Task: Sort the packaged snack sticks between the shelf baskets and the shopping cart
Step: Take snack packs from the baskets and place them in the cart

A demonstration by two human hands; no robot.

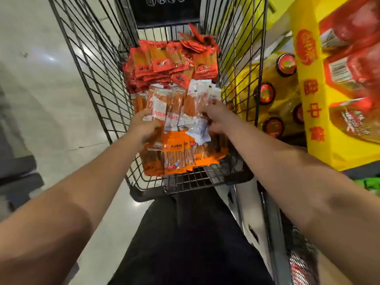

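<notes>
Reaching into a wire shopping cart (90, 64) on a pale glossy shop floor (51, 112).

Open floor lies off the cart's left wall; a yellow display stand (314, 112) with red-capped bottles (265, 93) crowds its right wall. Red snack packets (164, 62) are heaped at the cart's far end, orange snack stick packs (174, 153) at the near edge. The left hand (144, 126) grips a clear-fronted pack by its left side, fingers curled; the right hand (216, 118) is blurred, so I cannot tell its grip.
</notes>
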